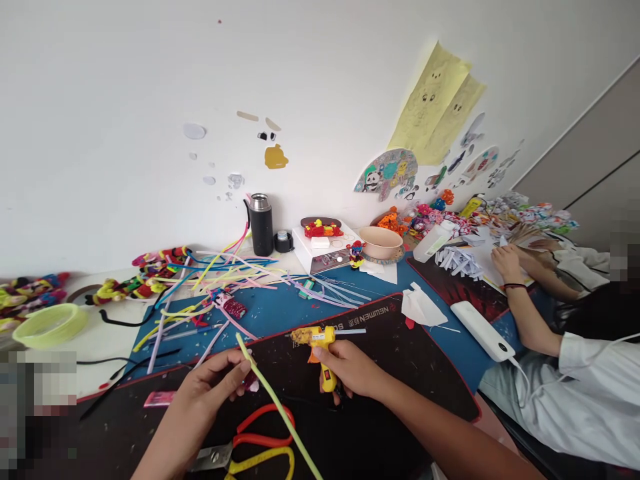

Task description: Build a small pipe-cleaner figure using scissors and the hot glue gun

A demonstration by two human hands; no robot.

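My left hand (215, 383) pinches a long pale green pipe cleaner (280, 403) near its upper end; the stem slants down to the bottom edge. Behind those fingertips shows a small pinkish-purple piece, partly hidden, and I cannot tell if it is held too. My right hand (350, 368) grips a yellow hot glue gun (326, 339), its stained nozzle pointing left toward the pipe cleaner. A whitish glue stick (353, 331) pokes out of its back. Below and between my hands, scissors (265, 440) with red and yellow handles lie on a dark mat (425, 380).
Loose coloured pipe cleaners (225, 267) spread behind my hands. Farther back stand a black thermos (261, 227) and a pinkish bowl (381, 243). A green basket (50, 327) is at left. At right lies a white power bank (483, 330), beside a co-worker's arm (533, 317).
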